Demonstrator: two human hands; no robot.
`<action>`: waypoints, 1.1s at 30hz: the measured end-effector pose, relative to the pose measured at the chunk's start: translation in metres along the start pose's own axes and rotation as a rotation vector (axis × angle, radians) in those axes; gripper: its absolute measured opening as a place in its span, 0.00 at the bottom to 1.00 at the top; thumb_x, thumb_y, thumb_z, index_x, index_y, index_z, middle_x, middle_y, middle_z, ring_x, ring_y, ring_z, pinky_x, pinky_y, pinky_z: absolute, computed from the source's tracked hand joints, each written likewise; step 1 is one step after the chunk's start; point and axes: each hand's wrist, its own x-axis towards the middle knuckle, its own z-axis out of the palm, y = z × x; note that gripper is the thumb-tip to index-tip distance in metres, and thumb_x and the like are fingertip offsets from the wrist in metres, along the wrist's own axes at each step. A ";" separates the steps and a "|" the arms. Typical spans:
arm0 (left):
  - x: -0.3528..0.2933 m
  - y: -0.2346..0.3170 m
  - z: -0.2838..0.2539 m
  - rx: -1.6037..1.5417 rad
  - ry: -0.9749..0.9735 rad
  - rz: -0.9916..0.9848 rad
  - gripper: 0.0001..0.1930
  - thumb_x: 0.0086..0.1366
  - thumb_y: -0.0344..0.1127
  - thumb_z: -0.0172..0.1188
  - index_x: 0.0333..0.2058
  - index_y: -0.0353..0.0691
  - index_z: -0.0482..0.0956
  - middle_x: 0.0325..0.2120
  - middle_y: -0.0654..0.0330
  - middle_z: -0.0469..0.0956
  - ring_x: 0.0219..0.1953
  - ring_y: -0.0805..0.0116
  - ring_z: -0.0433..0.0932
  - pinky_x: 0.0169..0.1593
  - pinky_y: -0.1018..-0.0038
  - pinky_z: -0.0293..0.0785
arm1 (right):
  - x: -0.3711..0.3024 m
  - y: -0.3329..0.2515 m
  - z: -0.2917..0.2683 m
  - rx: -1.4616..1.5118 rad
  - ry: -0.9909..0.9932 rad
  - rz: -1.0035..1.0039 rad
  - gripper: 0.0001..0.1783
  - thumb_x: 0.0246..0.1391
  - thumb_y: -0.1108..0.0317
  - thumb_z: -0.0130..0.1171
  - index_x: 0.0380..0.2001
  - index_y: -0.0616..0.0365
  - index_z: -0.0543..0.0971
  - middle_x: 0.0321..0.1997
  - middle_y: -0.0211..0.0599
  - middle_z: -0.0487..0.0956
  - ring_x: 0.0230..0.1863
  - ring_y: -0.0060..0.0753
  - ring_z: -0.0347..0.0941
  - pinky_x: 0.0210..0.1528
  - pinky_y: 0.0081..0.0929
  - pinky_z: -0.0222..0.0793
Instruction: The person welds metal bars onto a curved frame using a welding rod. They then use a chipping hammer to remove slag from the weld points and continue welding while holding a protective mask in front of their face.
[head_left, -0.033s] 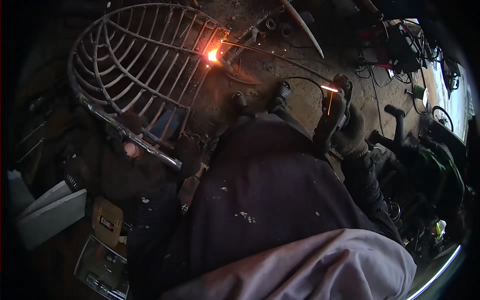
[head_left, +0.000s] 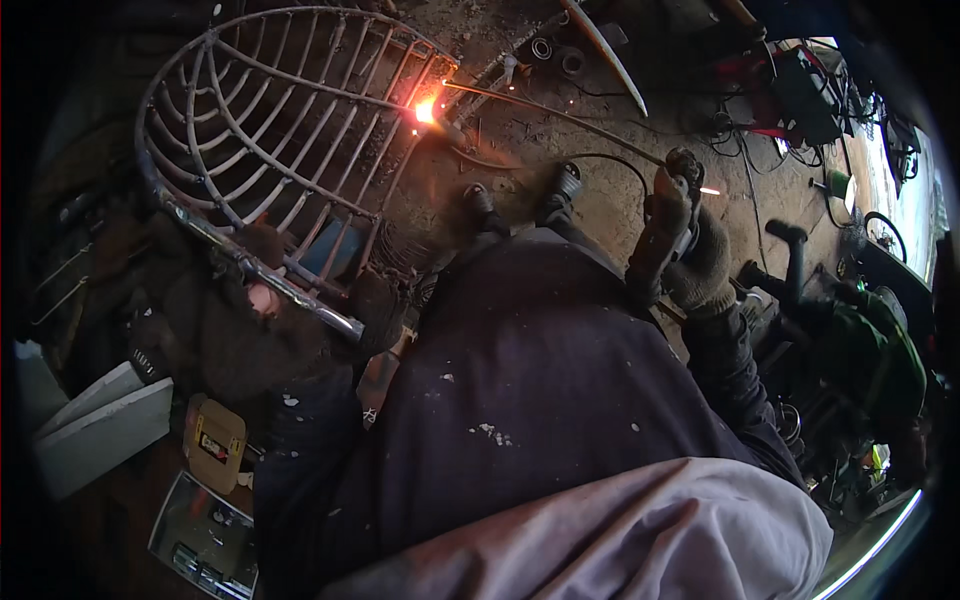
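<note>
1. In the head view, the right hand (head_left: 703, 265) wears a thick, knitted glove. Its fingers are curled closed around a welding holder (head_left: 685, 168).
2. A long, thin rod (head_left: 565, 117) sticks out of the holder. It goes across to the left, and its far tip is just beside a bright orange glow (head_left: 425, 109).
3. The glow is at the right end of a big metal rack (head_left: 213, 125). The rack is at the upper left. It has a round, bent rim and lots of thin bars, and the bars close to the glow look orange.
4. The left hand (head_left: 262, 298) is in the dark at the near side of the rack, by a shiny bar (head_left: 335, 318). It looks like it is on the bar, but I cannot tell how far closed it is.
5. A blue thing (head_left: 335, 248) shows through the rack's bars.
6. Two shoes (head_left: 566, 182) are on the brown floor (head_left: 610, 200), between the rack and the right hand.
7. Two small rings (head_left: 541, 48) lie near the top.
8. At the lower left are pale slabs (head_left: 110, 430) and a tan plastic case (head_left: 215, 440).
9. Over on the right, another person in green (head_left: 880, 365) is bent low.
</note>
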 end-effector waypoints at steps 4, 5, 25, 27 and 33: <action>-0.012 -0.001 0.006 0.018 -0.023 0.039 0.34 0.71 0.54 0.48 0.66 0.33 0.60 0.40 0.51 0.78 0.33 0.57 0.79 0.35 0.58 0.79 | -0.002 0.008 0.003 0.069 0.039 -0.058 0.34 0.41 0.62 0.73 0.52 0.63 0.74 0.46 0.42 0.82 0.47 0.35 0.80 0.50 0.31 0.75; -0.015 -0.002 0.006 0.026 -0.036 0.051 0.34 0.71 0.54 0.48 0.65 0.33 0.60 0.40 0.51 0.78 0.34 0.56 0.79 0.35 0.58 0.79 | -0.002 0.009 0.003 0.077 0.054 -0.056 0.34 0.40 0.62 0.74 0.52 0.63 0.74 0.46 0.42 0.81 0.47 0.35 0.80 0.50 0.31 0.75; 0.022 0.011 0.008 0.033 -0.016 -0.178 0.39 0.65 0.54 0.61 0.65 0.33 0.60 0.45 0.46 0.76 0.40 0.46 0.79 0.43 0.53 0.77 | 0.002 0.013 0.008 -0.018 0.143 -0.048 0.26 0.41 0.64 0.72 0.47 0.59 0.80 0.38 0.44 0.84 0.40 0.41 0.84 0.42 0.32 0.78; 0.033 0.007 0.003 0.045 -0.070 -0.206 0.39 0.63 0.54 0.63 0.62 0.31 0.63 0.45 0.45 0.76 0.41 0.46 0.79 0.44 0.54 0.77 | 0.001 0.014 0.006 -0.085 0.143 -0.131 0.27 0.40 0.64 0.72 0.47 0.59 0.80 0.38 0.44 0.84 0.40 0.41 0.84 0.43 0.33 0.78; 0.059 0.004 0.009 -0.326 0.054 -0.134 0.35 0.63 0.55 0.64 0.56 0.30 0.69 0.46 0.43 0.75 0.46 0.49 0.79 0.46 0.55 0.76 | -0.002 0.010 0.002 -0.162 0.108 -0.132 0.28 0.39 0.63 0.73 0.47 0.58 0.80 0.38 0.44 0.84 0.40 0.41 0.84 0.43 0.33 0.78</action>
